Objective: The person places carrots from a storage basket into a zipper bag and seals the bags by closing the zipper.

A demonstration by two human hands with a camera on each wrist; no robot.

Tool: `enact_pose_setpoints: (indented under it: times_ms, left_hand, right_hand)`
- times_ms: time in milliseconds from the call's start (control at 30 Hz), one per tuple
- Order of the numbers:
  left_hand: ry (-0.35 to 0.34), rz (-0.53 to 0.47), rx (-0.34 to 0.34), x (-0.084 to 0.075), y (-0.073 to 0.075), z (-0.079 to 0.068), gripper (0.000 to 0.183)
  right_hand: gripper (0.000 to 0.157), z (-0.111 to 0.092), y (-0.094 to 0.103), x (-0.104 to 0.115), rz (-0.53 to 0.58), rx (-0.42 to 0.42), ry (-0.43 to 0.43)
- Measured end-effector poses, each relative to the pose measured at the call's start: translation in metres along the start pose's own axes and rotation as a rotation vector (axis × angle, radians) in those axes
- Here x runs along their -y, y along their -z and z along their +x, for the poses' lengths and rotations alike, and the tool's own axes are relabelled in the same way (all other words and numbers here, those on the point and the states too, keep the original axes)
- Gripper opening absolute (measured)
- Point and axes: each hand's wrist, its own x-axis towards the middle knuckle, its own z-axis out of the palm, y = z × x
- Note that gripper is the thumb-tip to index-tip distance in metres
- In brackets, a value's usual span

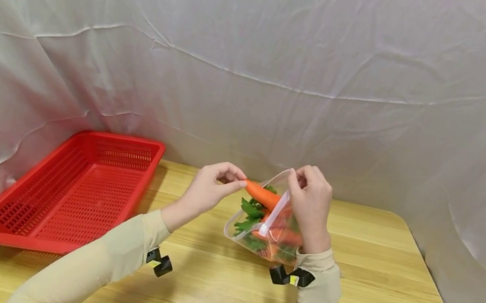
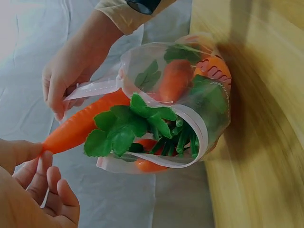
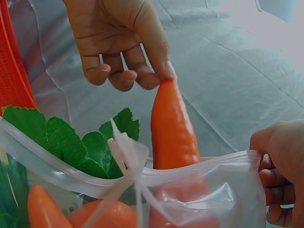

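Between thumb and index finger, my left hand [image 1: 208, 188] pinches the thin tip of an orange carrot [image 1: 260, 194]. The carrot's other end is inside a clear zip bag [image 1: 278, 231] with a pale slider rim. My right hand [image 1: 314, 200] grips the bag's upper corner. In the left wrist view, green leaves [image 2: 118, 128] poke out of the bag's mouth, and more carrots [image 2: 175, 80] show through the plastic. The right wrist view shows the held carrot [image 3: 173, 128] slanting down past the bag's rim [image 3: 218, 164].
A red plastic basket [image 1: 143, 178] with slotted walls stands at the left of the wooden table [image 1: 366, 277]. A grey-white cloth [image 1: 256, 69] hangs behind the table. Black wrist cameras [image 1: 163, 266] sit on both sleeves.
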Motion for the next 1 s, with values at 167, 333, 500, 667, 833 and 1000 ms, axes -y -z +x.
enact_pose_setpoints:
  times_ms: [167, 333, 500, 667, 833, 1000]
  left_hand:
    - [0.026, 0.056, 0.067, -0.002, -0.007, 0.0, 0.009]
    - [0.058, 0.077, 0.123, -0.004, -0.011, -0.001, 0.01]
    - [0.046, 0.101, 0.17, -0.006, -0.013, -0.001, 0.012]
    - [-0.003, 0.206, 0.274, -0.009, -0.013, -0.002, 0.02]
    - [-0.042, 0.301, 0.373, -0.012, -0.013, -0.004, 0.03]
    - [-0.076, 0.407, 0.442, -0.015, -0.016, -0.006, 0.039]
  right_hand:
    - [0.023, 0.0, -0.001, 0.0, 0.0, -0.003, 0.003]
    - [0.024, 0.0, -0.002, 0.0, 0.0, -0.009, 0.008]
    - [0.023, 0.0, -0.001, 0.0, 0.005, -0.008, 0.011]
    - [0.024, 0.0, -0.001, 0.0, 0.009, -0.001, 0.014]
    - [0.023, 0.0, 0.0, -0.001, 0.002, 0.0, 0.013]
    - [0.024, -0.001, 0.0, -0.002, -0.002, -0.008, 0.022]
